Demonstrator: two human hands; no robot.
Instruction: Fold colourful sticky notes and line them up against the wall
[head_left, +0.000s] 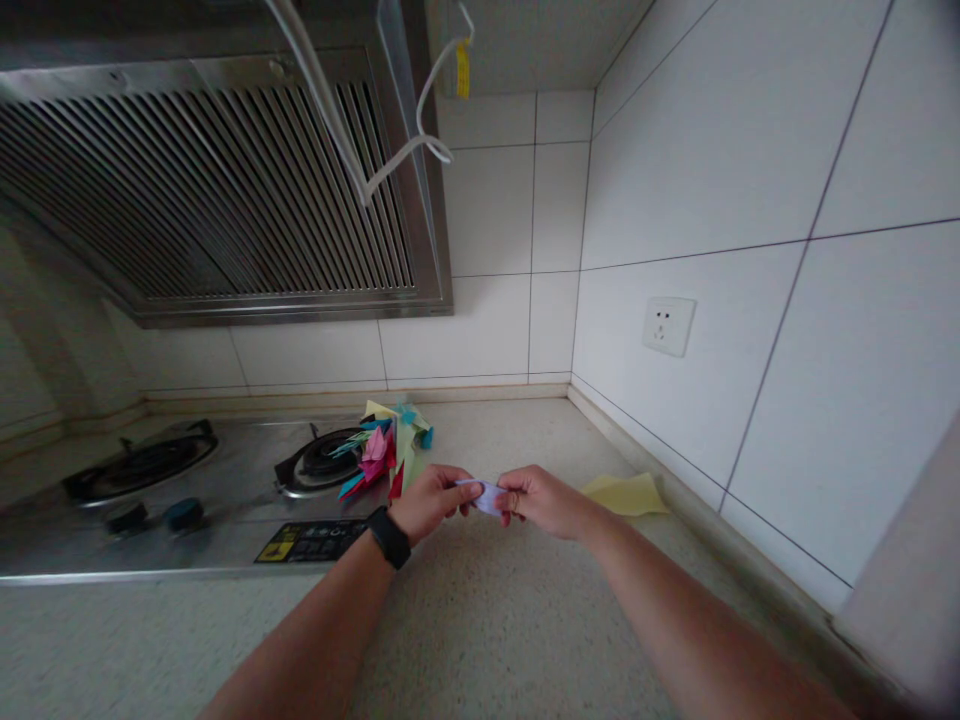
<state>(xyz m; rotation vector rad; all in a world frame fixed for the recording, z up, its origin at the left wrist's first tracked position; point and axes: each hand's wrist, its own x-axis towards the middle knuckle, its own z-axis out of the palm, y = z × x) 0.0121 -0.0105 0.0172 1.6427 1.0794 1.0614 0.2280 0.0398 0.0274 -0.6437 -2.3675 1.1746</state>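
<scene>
Between my two hands is a small piece of folded lilac paper (pixel 489 497), held above the speckled countertop (pixel 495 620). My left hand (pixel 435 500), with a black watch on the wrist, pinches its left end between thumb and fingers. At the right end, my right hand (pixel 536 500) grips it the same way. The fingers cover both ends, so its full shape is hidden. Just beyond my left hand lies a heap of colourful folded paper (pixel 377 455) in pink, red, blue and pale yellow. A yellow paper sheet (pixel 628 494) rests on the counter behind my right forearm.
On the left is a steel gas stove (pixel 225 545) with two burners and knobs; the paper heap overlaps its right side. A range hood (pixel 225 190) hangs above it, with a white cable (pixel 397 155) dangling nearby. A socket (pixel 670 326) sits on the right tiled wall.
</scene>
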